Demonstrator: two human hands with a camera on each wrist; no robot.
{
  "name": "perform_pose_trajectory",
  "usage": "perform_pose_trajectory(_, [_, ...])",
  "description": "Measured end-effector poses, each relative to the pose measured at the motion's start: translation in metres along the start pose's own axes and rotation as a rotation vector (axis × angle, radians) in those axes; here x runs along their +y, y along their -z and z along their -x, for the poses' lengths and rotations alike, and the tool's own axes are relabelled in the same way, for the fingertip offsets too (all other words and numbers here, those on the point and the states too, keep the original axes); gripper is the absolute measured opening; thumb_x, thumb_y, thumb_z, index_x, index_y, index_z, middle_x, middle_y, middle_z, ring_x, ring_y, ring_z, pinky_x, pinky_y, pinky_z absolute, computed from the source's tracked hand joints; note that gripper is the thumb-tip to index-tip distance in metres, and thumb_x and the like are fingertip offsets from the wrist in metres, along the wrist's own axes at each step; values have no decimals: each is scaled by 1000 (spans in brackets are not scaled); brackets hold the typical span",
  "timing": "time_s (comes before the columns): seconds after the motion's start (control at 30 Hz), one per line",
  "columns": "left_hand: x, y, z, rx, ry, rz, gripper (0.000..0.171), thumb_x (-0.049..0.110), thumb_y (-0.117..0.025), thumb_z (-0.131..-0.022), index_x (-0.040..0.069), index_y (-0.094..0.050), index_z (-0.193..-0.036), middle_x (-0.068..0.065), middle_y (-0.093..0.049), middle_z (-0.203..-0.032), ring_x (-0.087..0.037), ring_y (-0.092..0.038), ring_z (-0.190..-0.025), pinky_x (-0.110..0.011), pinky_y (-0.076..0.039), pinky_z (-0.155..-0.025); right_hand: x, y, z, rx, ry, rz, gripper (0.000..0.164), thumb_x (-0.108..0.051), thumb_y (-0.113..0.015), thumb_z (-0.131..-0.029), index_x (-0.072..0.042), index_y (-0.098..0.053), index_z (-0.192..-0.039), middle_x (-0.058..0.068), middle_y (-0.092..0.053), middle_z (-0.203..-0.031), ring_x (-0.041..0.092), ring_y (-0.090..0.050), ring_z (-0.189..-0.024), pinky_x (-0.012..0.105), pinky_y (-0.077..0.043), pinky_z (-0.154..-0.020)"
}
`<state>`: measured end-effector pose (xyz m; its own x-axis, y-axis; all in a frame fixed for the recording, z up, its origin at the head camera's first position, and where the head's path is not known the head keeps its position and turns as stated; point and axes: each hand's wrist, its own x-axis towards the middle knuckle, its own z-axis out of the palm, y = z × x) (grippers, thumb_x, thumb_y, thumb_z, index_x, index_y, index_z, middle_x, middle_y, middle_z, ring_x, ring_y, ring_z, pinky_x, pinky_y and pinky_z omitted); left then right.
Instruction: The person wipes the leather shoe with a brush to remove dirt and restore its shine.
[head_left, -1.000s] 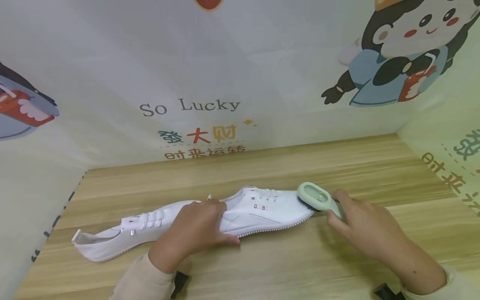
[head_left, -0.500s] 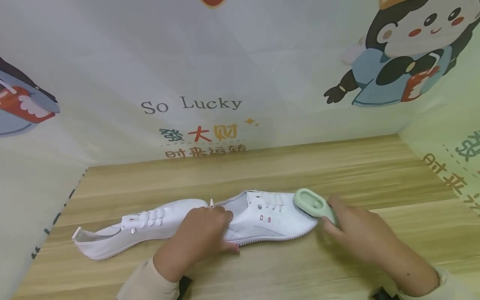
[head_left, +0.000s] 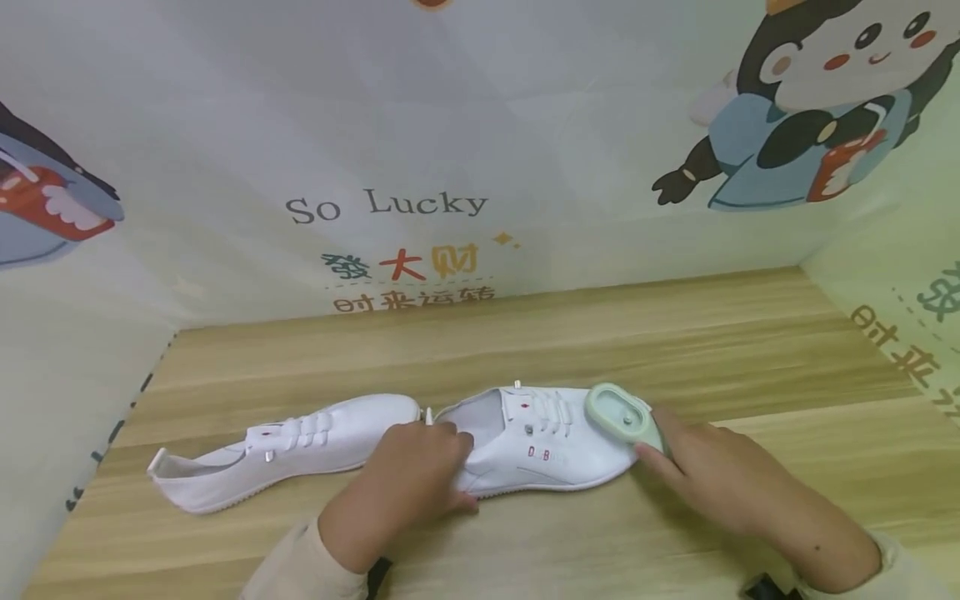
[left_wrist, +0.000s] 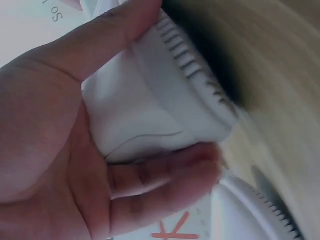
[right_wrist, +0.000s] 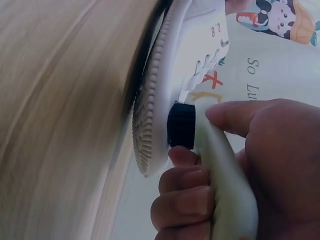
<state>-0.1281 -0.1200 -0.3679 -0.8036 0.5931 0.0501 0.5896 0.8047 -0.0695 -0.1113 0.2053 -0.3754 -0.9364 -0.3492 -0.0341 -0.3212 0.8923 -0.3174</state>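
Observation:
My left hand (head_left: 408, 471) grips the heel of a white lace-up shoe (head_left: 573, 465) with small red letters on its side. In the left wrist view, thumb and fingers wrap the heel (left_wrist: 140, 110), beside its ribbed sole. My right hand (head_left: 720, 479) holds a pale green shoe brush (head_left: 618, 414) by its handle. The brush head lies over the toe, and in the right wrist view its black bristles (right_wrist: 181, 127) press against the toe's upper. The shoe tilts, toe to the right, its lifted ribbed sole (right_wrist: 144, 125) showing above the table.
Left of my left hand lies a second white shoe (head_left: 300, 450), its toe close to the held shoe's heel. Both are on a wood-grain table (head_left: 525, 550). A printed backdrop (head_left: 570, 150) with cartoon figures and lettering walls the back and sides.
My left hand has rolled the held shoe so its laces and opening face up more. My right hand has brought the brush slightly left and nearer over the toe. The second shoe stays put.

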Motion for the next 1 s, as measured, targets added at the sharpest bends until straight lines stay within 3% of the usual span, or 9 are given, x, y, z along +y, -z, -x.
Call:
perform_pose_trajectory(0.13, [4, 10, 3, -69, 80, 56, 53, 46, -88, -68, 14, -64, -103, -4, -62, -92, -25, -59, -61, -40, -46, -52, 0, 0, -2, -7, -5, 2, 54, -45, -49, -103, -1, -50, -133, 5, -70, -98, 16, -63, -80, 43, -53, -65])
perform_pose_trajectory(0.23, [5, 19, 4, -38, 116, 75, 55, 41, -88, -71, 18, -60, -113, -6, -61, -107, -24, -58, -59, -38, -44, -50, 0, 0, -3, 5, 1, 7, 53, -45, -51, -102, -2, -50, -133, 4, -70, -96, 13, -61, -77, 41, -51, -63])
perform_pose_trajectory(0.37, [-2, 23, 3, 11, 143, 101, 75, 48, -88, -70, 23, -53, -132, -6, -58, -125, -22, -64, -68, -36, -44, -51, 1, 0, -3, 13, 3, 18, 51, -45, -52, -102, -3, -51, -131, 2, -69, -93, 12, -58, -74, 40, -50, -61])
perform_pose_trajectory(0.47, [-11, 19, 2, -20, 144, 155, 88, 53, -88, -66, 22, -49, -139, -5, -63, -120, -22, -67, -76, -38, -48, -58, 2, 0, -3, -1, -4, 33, 54, -46, -52, -101, -2, -51, -132, 4, -71, -95, 13, -60, -74, 40, -50, -62])
perform_pose_trajectory(0.57, [-20, 12, -1, -58, 134, 219, 86, 54, -89, -62, 19, -55, -133, -1, -70, -104, -22, -66, -77, -41, -50, -64, 3, 0, -2, -21, -17, 43, 58, -48, -53, -100, -2, -52, -134, 6, -72, -99, 12, -59, -74, 38, -50, -62])
perform_pose_trajectory(0.67, [-27, 7, -6, -80, 133, 282, 78, 53, -90, -60, 19, -61, -123, 3, -71, -93, -19, -64, -76, -40, -49, -67, 4, 0, -1, -44, -35, 33, 57, -46, -55, -99, 0, -54, -132, 3, -70, -92, 9, -52, -65, 33, -45, -56])
perform_pose_trajectory(0.83, [-32, 3, -9, -121, 138, 364, 71, 50, -92, -59, 17, -62, -115, 5, -66, -84, -15, -58, -71, -39, -47, -66, 5, -2, 1, -75, -60, 20, 38, -37, -62, -91, -8, -57, -115, -5, -54, -71, 10, -43, -56, 29, -35, -50])
perform_pose_trajectory(1.0, [-31, -1, -10, -137, 126, 381, 72, 48, -91, -61, 14, -61, -116, 4, -64, -80, -16, -56, -69, -40, -46, -65, 6, -2, 3, -78, -65, 8, 28, -31, -64, -86, -13, -54, -104, -6, -49, -67, 11, -43, -58, 30, -35, -52])
